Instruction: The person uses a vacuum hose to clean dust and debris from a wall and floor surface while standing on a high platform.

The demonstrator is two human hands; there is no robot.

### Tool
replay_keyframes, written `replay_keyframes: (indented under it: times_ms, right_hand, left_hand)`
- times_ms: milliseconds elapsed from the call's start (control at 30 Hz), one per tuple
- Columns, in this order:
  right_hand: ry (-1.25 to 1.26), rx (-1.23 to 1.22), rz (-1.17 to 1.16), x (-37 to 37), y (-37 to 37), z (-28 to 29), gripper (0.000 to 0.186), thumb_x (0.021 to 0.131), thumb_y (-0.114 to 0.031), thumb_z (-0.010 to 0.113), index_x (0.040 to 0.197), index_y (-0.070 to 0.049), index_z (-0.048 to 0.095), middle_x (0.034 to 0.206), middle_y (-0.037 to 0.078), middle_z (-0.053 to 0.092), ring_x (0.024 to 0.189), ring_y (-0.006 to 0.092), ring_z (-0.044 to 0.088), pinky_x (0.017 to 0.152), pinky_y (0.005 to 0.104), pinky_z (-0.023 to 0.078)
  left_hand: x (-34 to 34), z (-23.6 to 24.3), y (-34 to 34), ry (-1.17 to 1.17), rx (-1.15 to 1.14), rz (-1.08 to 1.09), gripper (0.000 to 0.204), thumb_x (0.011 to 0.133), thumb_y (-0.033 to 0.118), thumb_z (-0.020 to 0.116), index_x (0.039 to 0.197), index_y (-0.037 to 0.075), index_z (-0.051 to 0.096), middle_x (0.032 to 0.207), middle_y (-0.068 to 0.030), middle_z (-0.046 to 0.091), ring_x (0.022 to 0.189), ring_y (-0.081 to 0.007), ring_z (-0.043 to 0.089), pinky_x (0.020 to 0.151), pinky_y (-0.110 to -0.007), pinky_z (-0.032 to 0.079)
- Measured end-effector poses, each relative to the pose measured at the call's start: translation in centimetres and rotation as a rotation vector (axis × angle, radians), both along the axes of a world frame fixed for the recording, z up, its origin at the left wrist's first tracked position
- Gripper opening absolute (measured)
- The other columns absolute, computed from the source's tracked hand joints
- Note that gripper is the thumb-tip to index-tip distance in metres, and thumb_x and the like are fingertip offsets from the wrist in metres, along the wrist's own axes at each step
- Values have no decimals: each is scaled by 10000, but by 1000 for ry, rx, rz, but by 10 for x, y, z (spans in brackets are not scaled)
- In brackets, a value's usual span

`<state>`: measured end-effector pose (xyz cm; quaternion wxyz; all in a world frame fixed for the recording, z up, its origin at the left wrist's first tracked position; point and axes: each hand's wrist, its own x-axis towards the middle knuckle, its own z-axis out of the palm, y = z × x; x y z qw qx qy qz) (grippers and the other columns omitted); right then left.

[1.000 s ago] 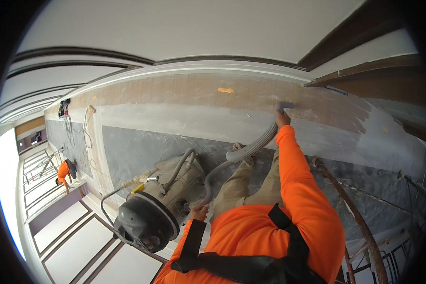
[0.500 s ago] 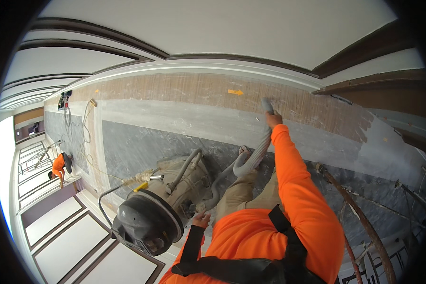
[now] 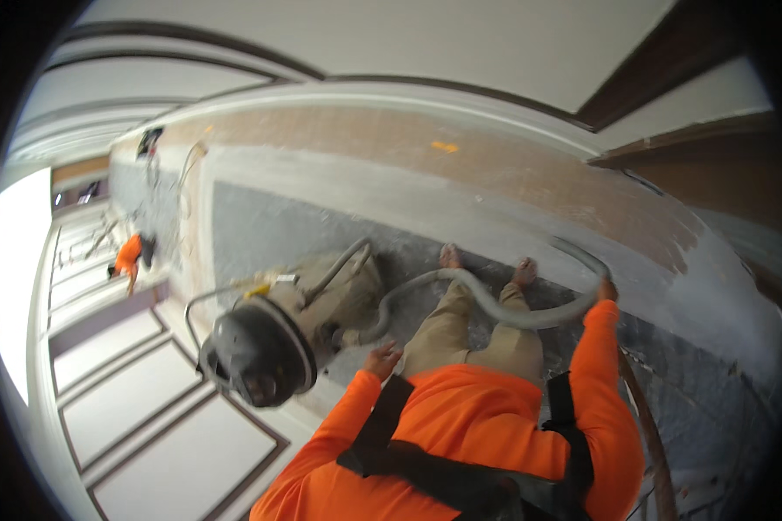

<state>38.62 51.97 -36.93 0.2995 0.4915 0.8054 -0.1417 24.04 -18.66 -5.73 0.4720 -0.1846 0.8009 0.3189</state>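
The grey hose (image 3: 534, 319) is grasped by the right grip (image 3: 606, 290) near the dark floor's (image 3: 269, 221) edge; the left grip (image 3: 382, 359) is seen released beside the vacuum (image 3: 269, 347).

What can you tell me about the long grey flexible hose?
The long grey flexible hose looks plastic, its surface blurred. It snakes from the beige-and-black vacuum past the khaki trousers to the right hand, which grips it near its far end. Whether the tip touches the dusty floor is unclear.
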Motion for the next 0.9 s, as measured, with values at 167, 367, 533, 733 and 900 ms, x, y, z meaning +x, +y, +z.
replay_keyframes:
  times_ms: [167,367,533,733,900]
  right_hand:
    - [344,-369,-1025,-9,-65,29,636,1011,-512,430,1393,-5,465,1382,244,509,1241,439,540,1017,572,450]
    - [321,-477,-829,-72,-87,56,778,971,-548,524,1463,45,419,1453,266,468,1253,436,542,1025,550,460]
    - [462,-572,-767,-92,-140,63,757,939,-522,594,1424,48,483,1410,255,524,1216,410,578,997,510,486]
    - [331,-288,-634,-43,-195,76,841,896,-558,643,1461,37,457,1457,240,505,1286,397,541,1055,472,458]
    - [512,-630,-998,20,-243,103,947,876,-601,633,1500,59,367,1484,253,443,1288,387,528,1064,489,435]
  left_hand:
    - [45,56,-1,-23,-140,111,591,931,409,716,1423,114,577,1091,-119,729,846,-145,688,676,-313,570]
    - [93,55,-21,130,-227,35,569,933,405,711,1413,124,591,1138,-176,730,960,-241,705,862,-381,562]
    - [82,81,-64,327,-283,154,554,927,411,713,1383,113,615,1133,-188,730,985,-261,704,868,-380,556]
    - [44,155,-110,873,-410,240,416,883,299,782,1209,53,706,901,-125,730,745,-223,691,709,-355,548]
    - [-1,224,-205,1513,-643,49,225,841,186,797,1007,47,734,838,-98,694,728,-261,653,706,-357,524]
